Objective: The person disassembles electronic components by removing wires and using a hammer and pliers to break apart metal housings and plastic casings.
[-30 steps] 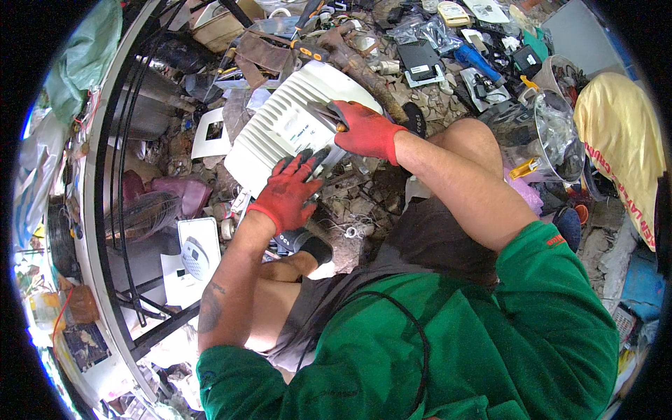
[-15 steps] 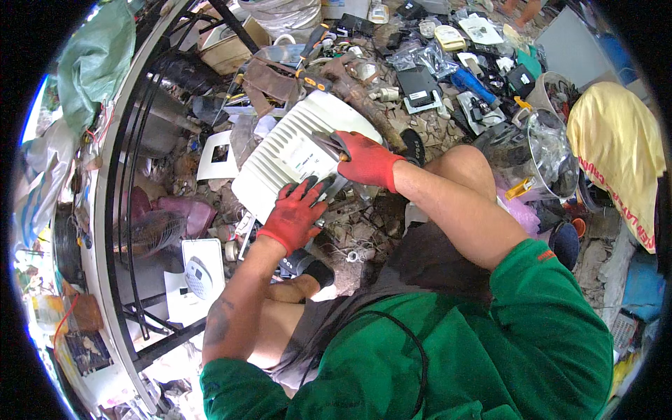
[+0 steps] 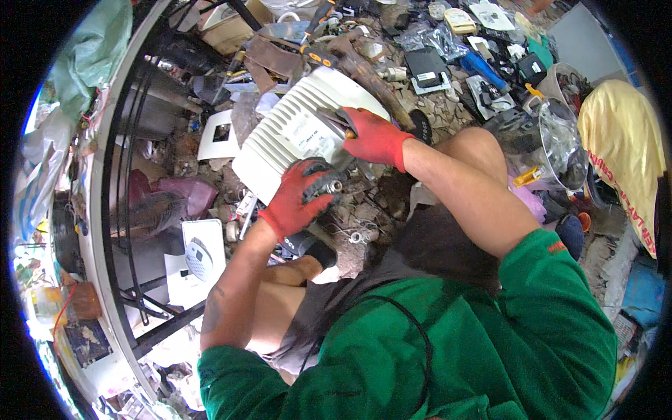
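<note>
A white ribbed plastic casing point(image 3: 269, 150) with a printed label lies tilted on the littered ground before me. My left hand point(image 3: 297, 199), in a red and black glove, curls its fingers around a small round metal connector point(image 3: 333, 187) at the casing's near edge. Whether the connector is fixed to the casing is hidden by the fingers. In its red glove, my right hand point(image 3: 378, 140) is closed on a pair of pliers point(image 3: 334, 120), whose dark metal jaws point left above the casing's label. A bit of orange handle shows at the palm.
A hammer point(image 3: 374, 80) lies beyond the casing. At left stands a black metal frame point(image 3: 112, 210). Black electronic parts and a blue tool point(image 3: 483, 70) are scattered far right, near a clear bucket point(image 3: 560, 150) and a yellow sack point(image 3: 619, 147). A white panel point(image 3: 203, 259) rests at left.
My left hand has gone from lying with fingers spread on the casing's edge to being curled around the metal connector. My right hand keeps hold of the pliers and has risen slightly.
</note>
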A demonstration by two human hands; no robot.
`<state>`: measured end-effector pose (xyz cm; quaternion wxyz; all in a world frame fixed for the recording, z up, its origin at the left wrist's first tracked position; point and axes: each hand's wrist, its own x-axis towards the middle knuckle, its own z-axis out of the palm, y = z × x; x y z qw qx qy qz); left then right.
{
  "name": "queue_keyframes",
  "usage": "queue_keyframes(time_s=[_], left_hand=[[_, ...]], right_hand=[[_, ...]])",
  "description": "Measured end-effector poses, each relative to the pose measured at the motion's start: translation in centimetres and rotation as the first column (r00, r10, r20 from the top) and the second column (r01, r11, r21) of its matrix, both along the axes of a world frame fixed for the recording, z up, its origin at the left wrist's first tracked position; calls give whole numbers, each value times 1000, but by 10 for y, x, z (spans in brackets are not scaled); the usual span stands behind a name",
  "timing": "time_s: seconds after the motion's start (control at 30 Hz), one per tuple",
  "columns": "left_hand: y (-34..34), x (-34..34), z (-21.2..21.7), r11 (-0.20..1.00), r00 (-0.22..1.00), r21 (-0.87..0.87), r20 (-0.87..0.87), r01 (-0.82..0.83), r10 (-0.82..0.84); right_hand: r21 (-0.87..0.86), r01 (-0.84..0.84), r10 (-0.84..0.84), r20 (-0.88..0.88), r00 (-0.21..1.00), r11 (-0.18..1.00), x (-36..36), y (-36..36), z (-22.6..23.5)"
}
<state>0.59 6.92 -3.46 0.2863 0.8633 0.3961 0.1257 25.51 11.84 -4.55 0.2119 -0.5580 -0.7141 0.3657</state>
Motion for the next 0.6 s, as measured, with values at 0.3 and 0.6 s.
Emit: queue_keyframes(time_s=[0.3,0.6], left_hand=[[12,-7,61,722,670,-684,585,107,456],[-17,-94,161,677,805,438,262,-591,533]], right_hand=[[-3,2,-2,6,1000,1000,-1,1,2],[-17,-8,8,-4,1000,1000,-6,2,-6]])
